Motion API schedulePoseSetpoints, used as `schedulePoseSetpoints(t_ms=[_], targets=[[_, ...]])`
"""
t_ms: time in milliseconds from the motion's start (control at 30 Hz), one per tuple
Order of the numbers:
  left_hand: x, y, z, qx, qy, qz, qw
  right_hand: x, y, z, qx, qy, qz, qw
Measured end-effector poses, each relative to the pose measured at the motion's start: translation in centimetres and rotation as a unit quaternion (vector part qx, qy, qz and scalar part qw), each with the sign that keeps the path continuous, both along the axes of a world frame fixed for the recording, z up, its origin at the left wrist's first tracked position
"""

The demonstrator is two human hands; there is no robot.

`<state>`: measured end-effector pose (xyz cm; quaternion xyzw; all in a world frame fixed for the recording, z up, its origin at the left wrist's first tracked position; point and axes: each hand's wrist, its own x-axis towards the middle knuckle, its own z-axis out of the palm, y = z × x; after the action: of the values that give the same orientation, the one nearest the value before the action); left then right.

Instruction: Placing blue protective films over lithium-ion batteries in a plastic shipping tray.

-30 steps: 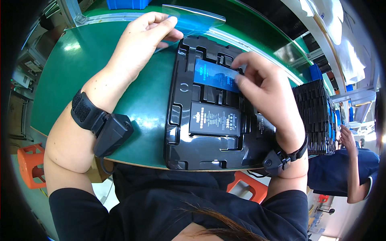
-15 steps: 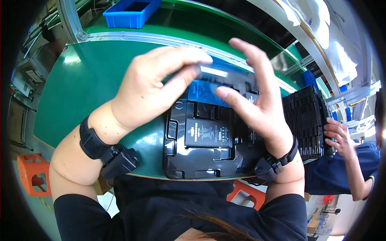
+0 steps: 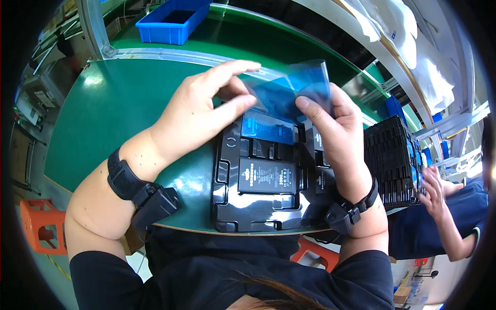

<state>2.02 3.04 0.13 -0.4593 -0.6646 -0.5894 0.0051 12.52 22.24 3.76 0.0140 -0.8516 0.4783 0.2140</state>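
Note:
My right hand (image 3: 338,121) pinches a blue see-through film (image 3: 310,80) between thumb and fingers, above the far part of a black plastic tray (image 3: 230,209). The film is partly smeared by motion. At the film's left end is my left hand (image 3: 212,98), its thumb and forefinger apart. Flat batteries lie in the tray's pockets: a black battery (image 3: 266,176) in the near row and a blue-looking battery (image 3: 267,128) behind it. Another black battery (image 3: 324,181) shows partly beside my right wrist. My right hand hides some of the tray's right side.
The tray rests on a green tabletop (image 3: 119,113). A blue bin (image 3: 164,34) stands on the green surface beyond the metal rail. To the right is a tall stack of black trays (image 3: 390,163), with a co-worker's hand (image 3: 433,191) beside it. Orange stools (image 3: 44,225) stand below.
The film has come up off the far side of the tray, held in my right hand, which has closed on it. The co-worker's hand has moved off the tray stack.

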Motion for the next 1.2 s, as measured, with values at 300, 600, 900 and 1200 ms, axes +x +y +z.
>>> schedulePoseSetpoints(t_ms=[300,600,900,1200], targets=[[-1.2,-0.4,0.2,-0.006,0.081,0.04,0.996,0.2,-0.3,0.4,-0.183,-0.002,0.033,0.983],[-2.4,-0.6,0.0,-0.004,0.053,0.048,0.997,0.1,0.4,0.7,-0.264,0.041,0.067,0.961],[-2.6,-0.9,0.0,-0.009,0.022,0.056,0.998,0.2,1.6,0.6,-0.262,0.114,0.069,0.956],[-3.3,-0.9,0.2,-0.031,-0.029,0.098,0.994,0.2,1.6,1.1,-0.284,0.14,-0.002,0.948]])
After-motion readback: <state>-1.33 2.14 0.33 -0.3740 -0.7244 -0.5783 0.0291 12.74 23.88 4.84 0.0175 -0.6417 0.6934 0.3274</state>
